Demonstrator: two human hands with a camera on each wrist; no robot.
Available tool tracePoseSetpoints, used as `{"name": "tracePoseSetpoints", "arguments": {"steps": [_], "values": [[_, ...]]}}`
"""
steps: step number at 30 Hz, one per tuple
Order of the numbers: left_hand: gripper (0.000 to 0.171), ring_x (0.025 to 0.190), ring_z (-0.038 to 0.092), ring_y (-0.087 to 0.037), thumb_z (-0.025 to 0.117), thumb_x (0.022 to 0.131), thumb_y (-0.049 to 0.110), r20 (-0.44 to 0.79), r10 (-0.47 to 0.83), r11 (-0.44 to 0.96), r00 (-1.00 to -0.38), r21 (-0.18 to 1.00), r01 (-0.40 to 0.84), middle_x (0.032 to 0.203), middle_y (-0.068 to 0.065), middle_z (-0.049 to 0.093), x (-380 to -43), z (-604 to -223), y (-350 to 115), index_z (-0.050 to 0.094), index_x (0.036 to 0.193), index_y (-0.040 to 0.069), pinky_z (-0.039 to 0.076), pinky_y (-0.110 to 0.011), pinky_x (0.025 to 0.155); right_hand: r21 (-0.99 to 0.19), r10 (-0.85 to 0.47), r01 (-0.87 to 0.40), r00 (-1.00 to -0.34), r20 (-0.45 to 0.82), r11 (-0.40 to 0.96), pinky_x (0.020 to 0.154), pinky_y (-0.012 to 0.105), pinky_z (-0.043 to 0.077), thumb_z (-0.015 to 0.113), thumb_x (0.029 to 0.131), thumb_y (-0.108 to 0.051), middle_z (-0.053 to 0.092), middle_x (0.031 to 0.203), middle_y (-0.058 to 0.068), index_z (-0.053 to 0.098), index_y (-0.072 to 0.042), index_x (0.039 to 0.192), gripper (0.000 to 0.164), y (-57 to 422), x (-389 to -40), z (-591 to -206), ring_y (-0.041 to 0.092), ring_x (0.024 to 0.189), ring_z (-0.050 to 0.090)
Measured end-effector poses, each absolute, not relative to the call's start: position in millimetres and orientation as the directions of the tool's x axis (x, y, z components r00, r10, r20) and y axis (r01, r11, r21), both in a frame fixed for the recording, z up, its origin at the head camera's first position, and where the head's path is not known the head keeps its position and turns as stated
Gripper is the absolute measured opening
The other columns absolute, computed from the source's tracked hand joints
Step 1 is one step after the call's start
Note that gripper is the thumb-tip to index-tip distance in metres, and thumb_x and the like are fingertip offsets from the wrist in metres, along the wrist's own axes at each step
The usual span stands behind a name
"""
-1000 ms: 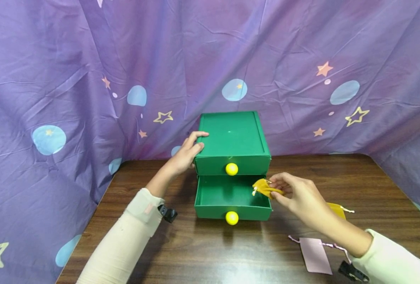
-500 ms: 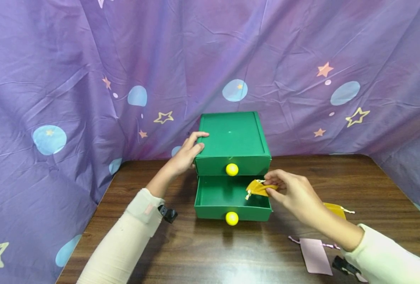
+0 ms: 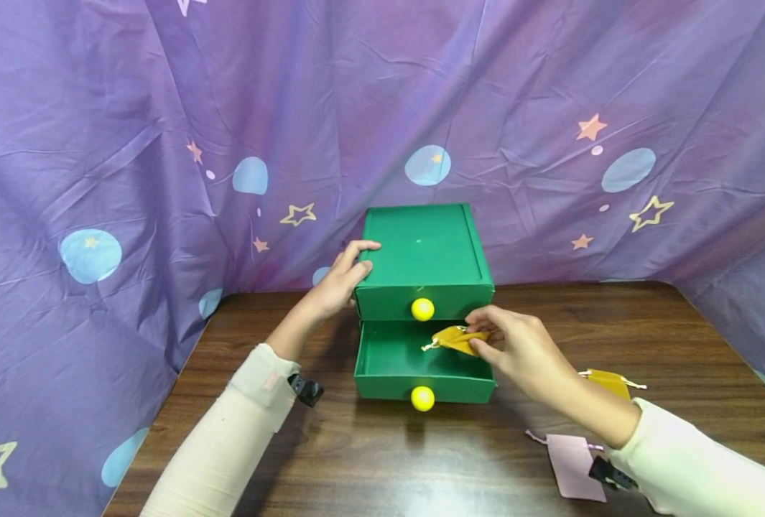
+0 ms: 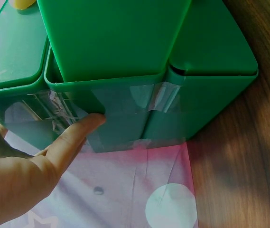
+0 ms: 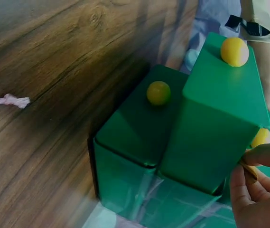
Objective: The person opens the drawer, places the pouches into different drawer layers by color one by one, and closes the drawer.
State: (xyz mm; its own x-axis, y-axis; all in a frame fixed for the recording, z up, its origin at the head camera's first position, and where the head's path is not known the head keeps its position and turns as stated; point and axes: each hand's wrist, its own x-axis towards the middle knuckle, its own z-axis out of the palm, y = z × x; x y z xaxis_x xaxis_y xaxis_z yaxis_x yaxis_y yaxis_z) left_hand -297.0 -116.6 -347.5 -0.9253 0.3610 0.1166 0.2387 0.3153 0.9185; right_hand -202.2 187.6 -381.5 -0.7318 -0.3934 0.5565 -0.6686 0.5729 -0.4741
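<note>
A green drawer cabinet [image 3: 421,244] with yellow ball knobs stands on the table, its middle drawer [image 3: 421,388] pulled out. My left hand [image 3: 333,287] steadies the cabinet's left side, with fingertips on the top edge; in the left wrist view a fairly straight finger [image 4: 75,137] presses the taped side wall. Over the right part of the pulled-out drawer, my right hand [image 3: 518,352] pinches a small mustard-yellow drawstring pouch [image 3: 452,339] between thumb and fingers. The pouch's white cord ends point left. In the right wrist view only a bit of the pouch [image 5: 251,174] shows.
To the right, a second yellow drawstring pouch [image 3: 608,383] lies on the wooden table [image 3: 356,459], partly behind my right forearm. Nearer lies a pink drawstring pouch [image 3: 572,467], with the black wrist camera [image 3: 611,474] above its edge. A purple patterned curtain [image 3: 518,93] hangs behind.
My right hand has moved left with the yellow pouch, from the drawer's right edge to further over the drawer. The left hand and the cabinet have stayed put.
</note>
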Motion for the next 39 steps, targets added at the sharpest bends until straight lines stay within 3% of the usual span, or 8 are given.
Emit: {"name": "tracePoseSetpoints", "arguments": {"steps": [5,19,39], "values": [[0.045,0.089,0.053,-0.025,0.042,0.107,0.028,0.117,0.358,0.299,-0.926,0.925,0.233,0.147,-0.023,0.024,-297.7,-348.2,-116.6,0.04,0.151,0.021,0.055,-0.031,0.058,-0.496,-0.404,-0.672,-0.734,0.546,0.55,0.069,0.027,0.062,0.08,0.081,0.011,0.076,0.099,0.007,0.07,-0.002,0.107,0.031,178.8,-203.2,-380.9,0.017,0.081,0.071],[0.046,0.089,0.05,-0.025,0.042,0.107,0.028,0.129,0.358,0.32,-0.925,0.913,0.251,0.145,-0.025,0.025,-297.4,-348.5,-116.9,0.04,0.152,0.02,0.05,-0.028,0.054,-0.508,-0.418,-0.678,-0.731,0.539,0.531,0.071,0.027,0.062,0.079,0.082,0.011,0.075,0.1,0.011,0.069,0.002,0.107,0.029,156.4,-207.1,-380.8,0.02,0.085,0.072],[0.046,0.076,0.043,-0.02,0.041,0.107,0.03,0.129,0.357,0.339,-0.925,0.905,0.257,0.143,-0.023,0.028,-297.2,-348.1,-116.2,0.04,0.152,0.022,0.043,-0.029,0.054,-0.55,-0.391,-0.651,-0.757,0.523,0.523,0.072,0.025,0.062,0.081,0.083,0.007,0.075,0.1,0.009,0.069,-0.001,0.107,0.027,137.4,-206.3,-381.2,0.019,0.087,0.072]]}}
